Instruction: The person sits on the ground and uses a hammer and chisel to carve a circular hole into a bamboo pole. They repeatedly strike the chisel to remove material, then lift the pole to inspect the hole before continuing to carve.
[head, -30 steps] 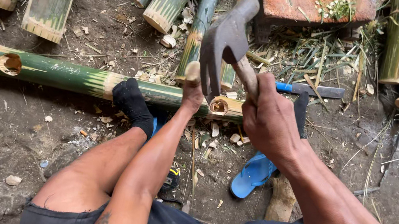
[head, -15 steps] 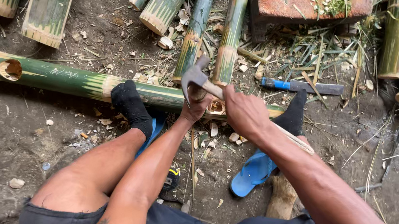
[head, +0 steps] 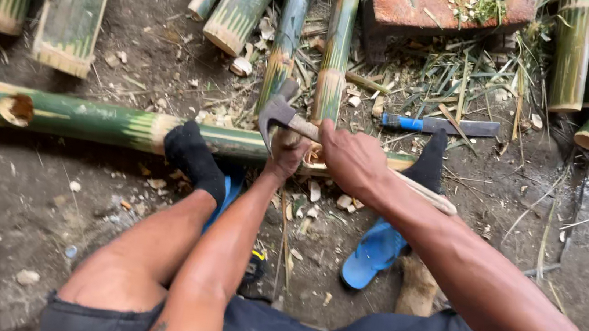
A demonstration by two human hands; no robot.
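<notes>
A long green bamboo pole lies across the dirt in front of me. My two feet in black socks rest on it. My right hand grips the wooden handle of a claw hammer, whose steel head sits just above my left hand. That hand is closed around a short upright tool held against the pole beside a cut notch. The tool itself is mostly hidden by the fingers and the hammer head.
Several cut bamboo sections lie along the top and right edges, with a mossy red brick among them. A blue-handled blade lies beyond the pole. Blue sandals and wood chips lie under my legs.
The hammer, raised high a second ago, has swung down onto the tool in my left hand and now rests low against it. The left hand and the pole stayed in place.
</notes>
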